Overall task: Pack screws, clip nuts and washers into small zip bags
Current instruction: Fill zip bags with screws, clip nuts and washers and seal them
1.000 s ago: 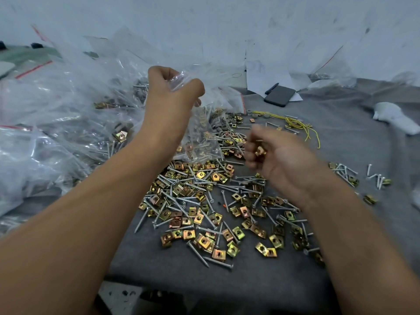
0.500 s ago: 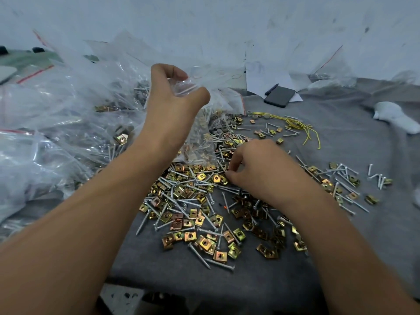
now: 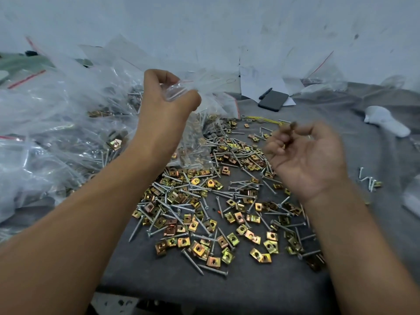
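My left hand (image 3: 167,103) is raised over the table and pinches the mouth of a small clear zip bag (image 3: 193,142), which hangs down with screws and clips inside. My right hand (image 3: 304,153) is lifted palm-up to the right of the bag, blurred, with small dark pieces pinched at its fingertips (image 3: 289,130). Below both hands a loose pile of gold clip nuts (image 3: 197,246) and silver screws (image 3: 213,270) is spread on the grey cloth (image 3: 159,280). Grey washers (image 3: 216,133) lie behind the bag.
A heap of filled clear zip bags (image 3: 50,133) covers the left side. A black phone (image 3: 272,101) and white papers lie at the back. A white object (image 3: 384,120) sits far right, a few screws (image 3: 368,178) near it. The table's front edge runs below the pile.
My right hand went down into the pile, then rose with small pieces in its fingertips. My left hand kept the bag held up in about the same place.
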`<state>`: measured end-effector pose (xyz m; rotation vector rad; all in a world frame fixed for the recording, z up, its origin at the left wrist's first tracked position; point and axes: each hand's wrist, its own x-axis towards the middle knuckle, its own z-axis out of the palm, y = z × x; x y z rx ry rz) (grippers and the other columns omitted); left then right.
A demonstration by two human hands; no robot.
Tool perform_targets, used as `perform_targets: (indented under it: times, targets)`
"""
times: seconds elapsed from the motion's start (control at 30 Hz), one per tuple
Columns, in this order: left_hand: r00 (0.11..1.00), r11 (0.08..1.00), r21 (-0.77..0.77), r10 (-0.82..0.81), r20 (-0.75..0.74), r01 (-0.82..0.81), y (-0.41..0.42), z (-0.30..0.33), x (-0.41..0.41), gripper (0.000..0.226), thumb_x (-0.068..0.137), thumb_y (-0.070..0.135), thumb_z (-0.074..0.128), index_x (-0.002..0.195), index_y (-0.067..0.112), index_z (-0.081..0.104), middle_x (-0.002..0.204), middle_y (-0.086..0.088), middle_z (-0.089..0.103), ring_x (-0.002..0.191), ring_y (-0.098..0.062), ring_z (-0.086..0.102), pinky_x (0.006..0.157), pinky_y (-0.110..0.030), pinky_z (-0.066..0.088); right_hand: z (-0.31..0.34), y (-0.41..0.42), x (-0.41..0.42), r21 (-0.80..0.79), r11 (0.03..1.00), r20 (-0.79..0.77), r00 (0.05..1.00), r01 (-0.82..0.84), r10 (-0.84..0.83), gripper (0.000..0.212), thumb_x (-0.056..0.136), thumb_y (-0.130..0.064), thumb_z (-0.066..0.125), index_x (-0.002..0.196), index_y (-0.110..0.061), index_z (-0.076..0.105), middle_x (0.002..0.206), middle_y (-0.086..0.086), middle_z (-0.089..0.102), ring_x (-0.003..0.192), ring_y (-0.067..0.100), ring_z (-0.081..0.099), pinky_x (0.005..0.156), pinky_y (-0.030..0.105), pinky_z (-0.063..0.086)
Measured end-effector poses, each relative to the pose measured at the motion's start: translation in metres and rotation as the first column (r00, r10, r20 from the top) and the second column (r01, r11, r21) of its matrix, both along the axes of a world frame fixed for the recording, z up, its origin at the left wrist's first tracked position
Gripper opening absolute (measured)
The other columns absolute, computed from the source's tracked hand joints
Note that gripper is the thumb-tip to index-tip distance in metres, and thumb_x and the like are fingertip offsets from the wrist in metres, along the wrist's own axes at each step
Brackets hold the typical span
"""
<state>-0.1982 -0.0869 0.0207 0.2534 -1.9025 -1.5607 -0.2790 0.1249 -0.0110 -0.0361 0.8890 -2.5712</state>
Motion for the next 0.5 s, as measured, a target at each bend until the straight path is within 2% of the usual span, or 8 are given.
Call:
perform_targets:
  times: [0.07, 0.13, 0.2, 0.27, 0.33, 0.4, 0.47, 0.5]
  targets:
    - [1.0, 1.0, -0.007, 0.003, -0.006, -0.003, 0.0, -0.001, -0.001, 0.046, 0.081, 0.034, 0.071, 0.12, 0.024, 0.048, 0.128, -0.018, 0.064, 0.083, -0.017, 0.06, 0.083, -0.058, 0.057, -0.005, 0.002, -0.002, 0.023, 0.997, 0.063, 0.995, 0.074, -0.075, 0.014, 0.093, -0.008, 0.038, 0.091, -0.007, 0.051, 0.089, 0.007, 0.045, 0.075, 0.016, 0.042, 0.06, 0.025, 0.039]
    - [1.0, 1.0, -0.013, 0.008, -0.003, -0.008, 0.0, -0.003, -0.001, 0.047, 0.079, 0.036, 0.072, 0.118, 0.025, 0.049, 0.127, -0.019, 0.065, 0.082, -0.017, 0.061, 0.086, -0.06, 0.057, -0.006, 0.001, -0.004, 0.029, 0.994, 0.092, 0.99, 0.108, -0.11, 0.019, 0.091, -0.006, 0.04, 0.105, -0.004, 0.052, 0.106, 0.011, 0.05, 0.088, 0.021, 0.049, 0.071, 0.029, 0.05]
    - [1.0, 1.0, -0.019, 0.006, -0.002, -0.006, 0.001, -0.004, -0.002, 0.047, 0.079, 0.036, 0.072, 0.118, 0.025, 0.049, 0.127, -0.02, 0.065, 0.083, -0.021, 0.064, 0.087, -0.061, 0.057, -0.006, 0.001, -0.004, 0.0, 0.994, 0.119, 0.986, 0.114, -0.113, 0.025, 0.091, -0.005, 0.041, 0.111, 0.0, 0.056, 0.113, 0.015, 0.056, 0.1, 0.026, 0.058, 0.085, 0.035, 0.058]
    - [1.0, 0.999, -0.033, 0.006, 0.009, -0.005, 0.003, -0.004, -0.003, 0.047, 0.08, 0.036, 0.073, 0.119, 0.024, 0.049, 0.128, -0.019, 0.065, 0.092, -0.028, 0.069, 0.091, -0.06, 0.056, -0.004, -0.001, -0.003, -0.041, 0.994, 0.128, 0.987, 0.105, -0.099, 0.034, 0.094, -0.001, 0.038, 0.118, 0.007, 0.061, 0.119, 0.02, 0.065, 0.112, 0.034, 0.066, 0.1, 0.044, 0.057]
    - [1.0, 0.999, -0.048, -0.007, 0.029, 0.009, 0.004, -0.005, -0.003, 0.048, 0.081, 0.032, 0.074, 0.122, 0.023, 0.05, 0.129, -0.013, 0.064, 0.107, -0.03, 0.07, 0.097, -0.059, 0.056, -0.001, -0.002, -0.001, -0.078, 0.992, 0.109, 0.99, 0.103, -0.095, 0.041, 0.095, 0.007, 0.033, 0.128, 0.015, 0.056, 0.127, 0.03, 0.065, 0.121, 0.044, 0.063, 0.109, 0.052, 0.05]
    - [0.998, 0.995, -0.081, -0.053, 0.041, 0.056, 0.004, -0.008, -0.004, 0.05, 0.084, 0.025, 0.076, 0.125, 0.02, 0.047, 0.126, -0.007, 0.065, 0.115, -0.024, 0.067, 0.096, -0.045, 0.059, 0.004, -0.003, -0.001, -0.105, 0.99, 0.075, 0.993, 0.094, -0.086, 0.043, 0.095, 0.011, 0.028, 0.131, 0.019, 0.05, 0.133, 0.036, 0.059, 0.129, 0.049, 0.056, 0.115, 0.055, 0.044]
    - [0.99, 0.971, -0.198, -0.126, 0.058, 0.136, 0.008, -0.012, -0.003, 0.051, 0.09, 0.015, 0.076, 0.128, 0.015, 0.042, 0.118, -0.001, 0.064, 0.104, -0.007, 0.068, 0.075, -0.02, 0.058, 0.009, -0.002, 0.001, -0.123, 0.99, 0.038, 0.997, 0.071, -0.067, 0.044, 0.095, 0.011, 0.026, 0.134, 0.022, 0.046, 0.137, 0.039, 0.053, 0.134, 0.051, 0.05, 0.117, 0.056, 0.04]
    - [0.984, 0.946, -0.273, -0.158, 0.086, 0.176, 0.014, -0.013, -0.003, 0.05, 0.091, 0.01, 0.075, 0.127, 0.016, 0.04, 0.113, 0.001, 0.064, 0.094, 0.001, 0.068, 0.068, -0.017, 0.056, 0.012, -0.002, 0.002, -0.132, 0.99, 0.018, 0.998, 0.055, -0.053, 0.045, 0.094, 0.011, 0.027, 0.135, 0.022, 0.045, 0.138, 0.04, 0.052, 0.135, 0.052, 0.049, 0.117, 0.056, 0.04]
